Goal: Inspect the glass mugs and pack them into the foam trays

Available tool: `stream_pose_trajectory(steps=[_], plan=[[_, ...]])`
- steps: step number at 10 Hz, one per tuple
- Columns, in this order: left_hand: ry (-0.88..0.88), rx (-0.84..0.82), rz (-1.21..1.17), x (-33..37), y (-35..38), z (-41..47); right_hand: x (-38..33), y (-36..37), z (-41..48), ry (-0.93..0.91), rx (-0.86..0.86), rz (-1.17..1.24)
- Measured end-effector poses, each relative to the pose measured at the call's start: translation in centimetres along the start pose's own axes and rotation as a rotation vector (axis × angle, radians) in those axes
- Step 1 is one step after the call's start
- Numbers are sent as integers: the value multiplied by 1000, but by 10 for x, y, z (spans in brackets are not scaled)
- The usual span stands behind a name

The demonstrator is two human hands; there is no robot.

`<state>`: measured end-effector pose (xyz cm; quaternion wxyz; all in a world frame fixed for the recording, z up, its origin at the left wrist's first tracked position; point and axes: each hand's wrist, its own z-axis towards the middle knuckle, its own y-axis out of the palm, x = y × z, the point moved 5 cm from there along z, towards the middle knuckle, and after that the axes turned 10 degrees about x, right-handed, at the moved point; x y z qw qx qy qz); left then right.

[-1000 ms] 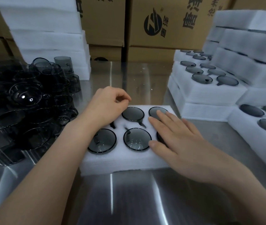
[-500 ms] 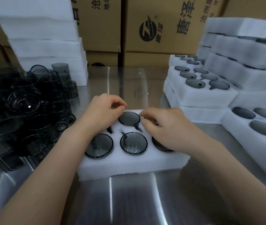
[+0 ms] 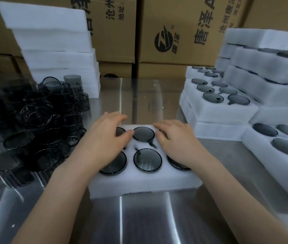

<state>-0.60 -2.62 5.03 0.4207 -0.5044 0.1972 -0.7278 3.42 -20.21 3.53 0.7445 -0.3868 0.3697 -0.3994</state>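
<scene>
step in hand: seating check on a loaded tray. the white foam tray (image 3: 139,184) lies at the middle of the brushed steel counter (image 3: 139,219). smoky grey glass mugs (image 3: 147,160) sit in the four pockets in view; the two back corner pockets are hidden under your hands.

your left hand (image 3: 104,138) lies over the back left pocket, fingers loosely spread and bent down at the tray's far edge, thumb just beside the rim of the back middle mug (image 3: 143,134). it grips nothing that shows. your right hand (image 3: 173,138) covers the back right pocket, fingers curled at the far edge; cannot tell whether it holds anything.

judgement: this tray looks full. the next move calls for a level lift by both sides, over to the filled foam trays (image 3: 217,103) at your right.

room: heap of loose dark glass mugs (image 3: 39,117) on the counter at left, stack of blank white foam slabs (image 3: 55,50) behind it, brown printed cardboard cartons (image 3: 175,32) along the back.
</scene>
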Motion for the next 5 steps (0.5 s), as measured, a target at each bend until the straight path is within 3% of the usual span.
stream_pose_trajectory(steps=[1,3,4,5], plan=[[-75,124,-17,-4,-8,-40,1,-2,0,0,-13,32],[-161,198,-40,-6,3,-76,7,-10,-3,99,72,317],[-151,219,-45,-9,5,-75,20,-26,-9,329,238,716],[-175,281,-151,-7,-2,-80,39,-51,-27,478,508,1052]])
